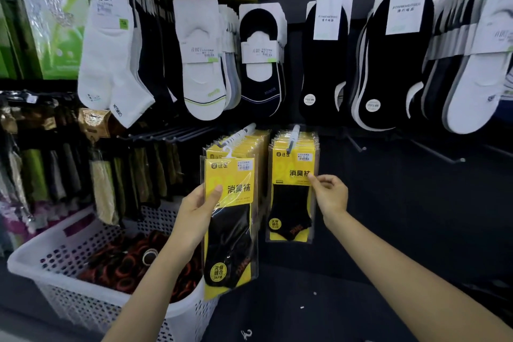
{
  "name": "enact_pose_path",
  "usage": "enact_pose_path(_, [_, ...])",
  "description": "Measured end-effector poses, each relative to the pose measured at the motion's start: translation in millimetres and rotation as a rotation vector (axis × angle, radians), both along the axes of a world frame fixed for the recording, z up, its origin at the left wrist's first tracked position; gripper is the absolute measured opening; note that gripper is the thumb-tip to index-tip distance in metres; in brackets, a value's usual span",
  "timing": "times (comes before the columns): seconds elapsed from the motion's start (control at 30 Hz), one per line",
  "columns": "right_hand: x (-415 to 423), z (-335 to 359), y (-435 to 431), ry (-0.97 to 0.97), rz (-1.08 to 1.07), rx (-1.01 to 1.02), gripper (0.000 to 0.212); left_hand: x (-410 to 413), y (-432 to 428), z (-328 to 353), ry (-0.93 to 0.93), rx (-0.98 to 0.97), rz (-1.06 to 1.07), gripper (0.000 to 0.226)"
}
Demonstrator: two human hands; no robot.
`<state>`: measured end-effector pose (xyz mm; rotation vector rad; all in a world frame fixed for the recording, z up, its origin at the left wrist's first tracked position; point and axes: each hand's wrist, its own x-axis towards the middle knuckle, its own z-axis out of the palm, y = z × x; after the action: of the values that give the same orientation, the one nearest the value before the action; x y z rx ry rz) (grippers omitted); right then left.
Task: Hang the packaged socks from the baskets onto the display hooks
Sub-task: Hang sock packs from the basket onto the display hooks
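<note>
My left hand grips a yellow sock packet with black socks by its left edge, thumb on the front. The packet's top hanger sits at the tip of the left display hook, which carries several matching packets. My right hand pinches the right edge of the front packet hanging on the right display hook, also loaded with several packets. A white perforated basket at lower left holds dark packaged socks with orange-red rings.
White and black socks hang in rows on the dark wall above. Bare hooks stick out to the right of the yellow packets. Dark and olive socks hang on racks at left. Small white bits lie on the dark floor.
</note>
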<state>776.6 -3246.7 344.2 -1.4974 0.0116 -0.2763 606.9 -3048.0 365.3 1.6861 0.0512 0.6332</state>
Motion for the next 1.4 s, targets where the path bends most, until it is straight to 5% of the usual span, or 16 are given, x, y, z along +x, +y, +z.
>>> enact_pose_path(0.13, [-20.8, -5.6, -8.0, -0.054, -0.039, 0.017, 0.020, 3.4, -9.6, -3.9, 0.032, -0.002, -0.053, 0.019])
enact_pose_path(0.23, [-46.6, -1.4, -8.1, -0.087, 0.132, 0.050, 0.011, 6.8, -24.3, -5.1, 0.047, -0.010, -0.107, 0.021])
enact_pose_path(0.43, [-84.9, 12.8, -7.5, -0.118, 0.440, 0.011, 0.030, 18.3, -54.6, -3.7, 0.080, -0.061, -0.188, 0.017])
enact_pose_path(0.7, [-95.3, 22.4, -23.7, -0.245, 0.307, 0.094, 0.012, 23.7, -74.5, -2.2, 0.070, -0.146, -0.187, 0.014])
enact_pose_path(0.83, [-87.4, 25.5, -26.5, -0.235, 0.236, 0.117, 0.004, 23.1, -78.8, -1.3, 0.085, -0.160, -0.189, 0.036])
enact_pose_path(1.4, [-38.4, 7.4, 5.2, -0.068, 0.150, 0.161, 0.009, 72.4, -68.0, -30.0, 0.071, -0.039, -0.099, 0.051])
